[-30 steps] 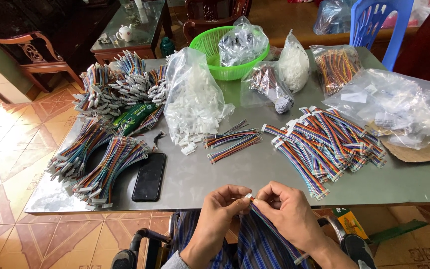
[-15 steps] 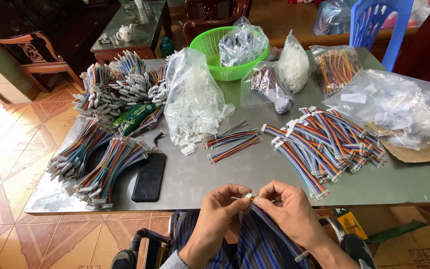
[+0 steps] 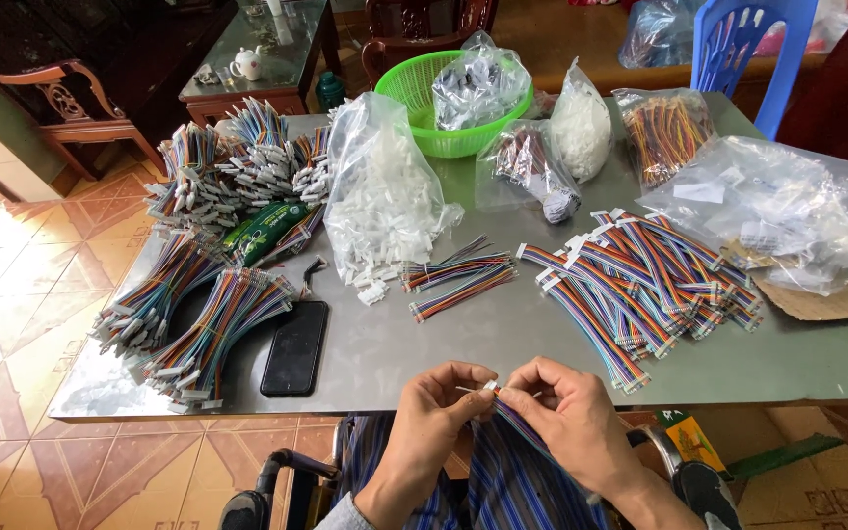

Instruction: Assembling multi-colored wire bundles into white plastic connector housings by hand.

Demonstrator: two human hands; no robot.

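Left hand and right hand together just below the near edge of the grey metal table, fingertips pinched from both sides on the small white connector at the end of a rainbow ribbon cable; cable trailing down and away from the table over the lap, under the right hand. Both hands closed in a fine pinch grip, neither one open.

On the table, beyond the hands: black phone lying flat near the near edge, left of the hands. Left of the phone, fanned bundles of finished multicoloured cables with white ends, reaching to the table's left edge. At the table's centre, a clear bag of white plastic connector housings, a few housings spilled at its foot. Just right of that bag, a small loose bunch of short cables. Right of centre, a large heap of rainbow ribbon cables, partly overlapping. At the far side, a green plastic basket holding a clear bag; beside it several further clear bags of parts. At the right edge, a large clear bag resting on a piece of cardboard. Behind the table, a blue plastic chair.
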